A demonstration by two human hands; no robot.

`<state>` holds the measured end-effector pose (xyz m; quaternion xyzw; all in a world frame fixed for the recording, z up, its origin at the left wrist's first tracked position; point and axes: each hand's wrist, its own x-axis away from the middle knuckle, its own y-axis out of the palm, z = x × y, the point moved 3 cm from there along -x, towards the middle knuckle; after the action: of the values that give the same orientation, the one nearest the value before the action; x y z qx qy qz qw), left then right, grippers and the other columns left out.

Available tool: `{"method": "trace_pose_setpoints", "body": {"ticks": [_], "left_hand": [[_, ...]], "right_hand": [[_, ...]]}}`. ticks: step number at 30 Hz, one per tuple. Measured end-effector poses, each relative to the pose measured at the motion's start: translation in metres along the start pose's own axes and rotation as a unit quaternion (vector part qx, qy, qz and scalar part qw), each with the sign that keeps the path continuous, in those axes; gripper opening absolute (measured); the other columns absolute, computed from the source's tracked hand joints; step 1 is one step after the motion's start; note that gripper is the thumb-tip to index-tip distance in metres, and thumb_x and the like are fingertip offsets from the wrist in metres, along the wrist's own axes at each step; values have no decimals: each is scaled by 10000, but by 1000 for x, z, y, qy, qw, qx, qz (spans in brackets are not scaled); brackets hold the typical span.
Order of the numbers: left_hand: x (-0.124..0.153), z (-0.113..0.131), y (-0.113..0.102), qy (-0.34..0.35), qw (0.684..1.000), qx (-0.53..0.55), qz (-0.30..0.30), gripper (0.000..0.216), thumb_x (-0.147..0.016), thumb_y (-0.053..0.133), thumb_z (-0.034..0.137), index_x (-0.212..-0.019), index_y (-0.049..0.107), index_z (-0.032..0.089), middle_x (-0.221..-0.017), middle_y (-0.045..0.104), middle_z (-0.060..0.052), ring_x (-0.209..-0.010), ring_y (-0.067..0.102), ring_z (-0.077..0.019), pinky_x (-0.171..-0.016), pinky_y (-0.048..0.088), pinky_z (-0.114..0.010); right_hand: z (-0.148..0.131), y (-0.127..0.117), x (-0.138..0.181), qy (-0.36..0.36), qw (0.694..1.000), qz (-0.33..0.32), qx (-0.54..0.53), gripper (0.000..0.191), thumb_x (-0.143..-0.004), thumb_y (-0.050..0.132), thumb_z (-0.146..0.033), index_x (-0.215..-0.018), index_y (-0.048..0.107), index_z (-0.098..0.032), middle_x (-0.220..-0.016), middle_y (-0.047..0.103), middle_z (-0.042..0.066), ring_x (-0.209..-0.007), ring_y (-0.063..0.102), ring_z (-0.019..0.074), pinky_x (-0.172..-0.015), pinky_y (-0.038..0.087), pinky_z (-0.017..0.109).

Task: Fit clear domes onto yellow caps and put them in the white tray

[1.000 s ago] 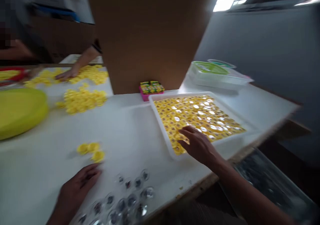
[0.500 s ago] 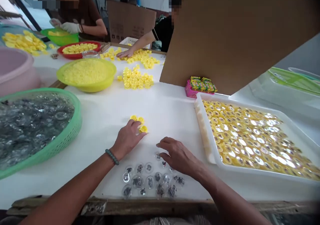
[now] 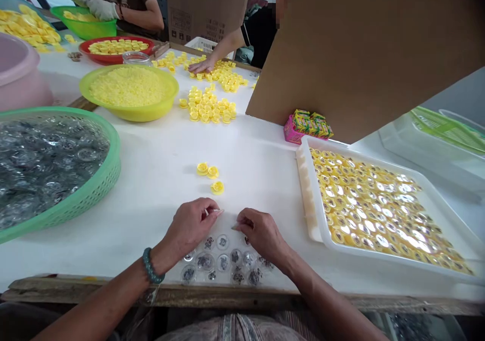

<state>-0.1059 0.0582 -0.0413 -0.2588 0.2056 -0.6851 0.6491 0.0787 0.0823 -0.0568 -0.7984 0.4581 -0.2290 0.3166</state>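
Observation:
My left hand (image 3: 191, 224) and my right hand (image 3: 259, 232) hover close together over a cluster of small clear plastic domes (image 3: 223, 265) near the table's front edge. Both hands have their fingers curled in a pinch, thumb against fingertips; what they hold is too small to name. Three yellow caps (image 3: 210, 176) lie on the white table just beyond the hands. To the right stands a white tray (image 3: 317, 227) filled with rows of yellow caps under clear domes.
A green basket (image 3: 83, 194) of clear domes sits at left, with a yellow-green bowl (image 3: 131, 109) of yellow bits behind it. A cardboard sheet (image 3: 364, 53) leans at back right above a pink box (image 3: 292, 134). Other people handle yellow caps (image 3: 212, 106) across the table.
My left hand has drawn back from the three yellow caps toward the clear domes. Both hands have closed into pinches near each other. One second ago my right hand was on the tray.

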Motion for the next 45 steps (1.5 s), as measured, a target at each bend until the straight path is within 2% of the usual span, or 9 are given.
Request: {"method": "trace_pose_setpoints", "body": {"ticks": [4, 7, 13, 18, 22, 25, 30, 39, 45], "left_hand": [[9, 1, 28, -96, 962, 239, -90, 238, -768, 575, 422, -842, 631, 203, -694, 648, 2, -573, 560, -137, -517, 438, -239], [10, 3, 35, -134, 923, 352, -75, 238, -721, 648, 379, -844, 611, 179, -699, 642, -4, -570, 555, -122, -532, 457, -234], [12, 8, 20, -103, 908, 403, -38, 167, -719, 677, 310, -805, 636, 172, -668, 628, 8, -614, 562, -112, -578, 451, -223], [13, 9, 12, -92, 876, 469, -70, 134, -694, 700, 237, -806, 663, 173, -649, 631, 17, -629, 573, -111, -614, 460, -222], [13, 9, 4, -59, 907, 412, -59, 105, -715, 668, 213, -811, 663, 170, -707, 648, -4, -667, 582, -131, -629, 480, -243], [14, 13, -4, 64, 967, 247, 7, 103, -773, 580, 156, -824, 667, 178, -785, 668, -28, -738, 598, -144, -670, 485, -254], [19, 17, 2, 234, 965, 82, 89, 260, -793, 471, 46, -922, 649, 184, -921, 662, -49, -840, 607, -135, -759, 486, -247], [-2, -20, 3, -97, 961, 255, 39, 114, -754, 577, 229, -817, 657, 178, -713, 682, -14, -688, 637, -156, -681, 525, -270], [0, -19, 8, -72, 965, 246, 50, 114, -747, 585, 218, -820, 670, 194, -712, 681, 3, -677, 624, -139, -656, 507, -242]], "right_hand": [[-8, -3, 0, 13, 989, 54, -138, 119, -805, 575, -188, -859, 680, -199, -739, 648, 10, -625, 585, 127, -588, 459, 226], [-22, -6, 1, -2, 978, 50, -202, 207, -857, 513, -224, -966, 688, -209, -803, 652, 26, -645, 606, 125, -617, 487, 241], [-34, -14, 6, -24, 956, 21, -292, 261, -831, 585, -250, -1085, 645, -260, -922, 640, 25, -812, 598, 142, -712, 492, 265], [-36, -20, 5, -7, 920, -22, -392, 148, -740, 695, -281, -875, 706, -222, -834, 641, 19, -750, 582, 135, -650, 485, 249], [-39, -21, 3, 26, 916, -33, -398, 176, -773, 656, -341, -836, 680, -178, -763, 632, 22, -670, 560, 123, -613, 463, 244], [-40, -18, 0, 55, 929, -52, -363, 232, -792, 622, -381, -785, 665, -153, -771, 631, 30, -692, 543, 127, -624, 438, 239], [-37, 0, -4, 91, 931, -80, -344, 234, -691, 709, -357, -643, 623, -145, -652, 586, -16, -594, 485, 96, -552, 382, 212], [-4, 3, -7, 120, 965, 17, -233, 155, -774, 595, -308, -773, 658, -167, -657, 619, 3, -632, 552, 128, -570, 421, 221], [-21, 5, -12, 114, 955, -21, -274, 313, -719, 669, -374, -949, 646, -163, -790, 661, 29, -665, 583, 139, -569, 445, 233]]}}
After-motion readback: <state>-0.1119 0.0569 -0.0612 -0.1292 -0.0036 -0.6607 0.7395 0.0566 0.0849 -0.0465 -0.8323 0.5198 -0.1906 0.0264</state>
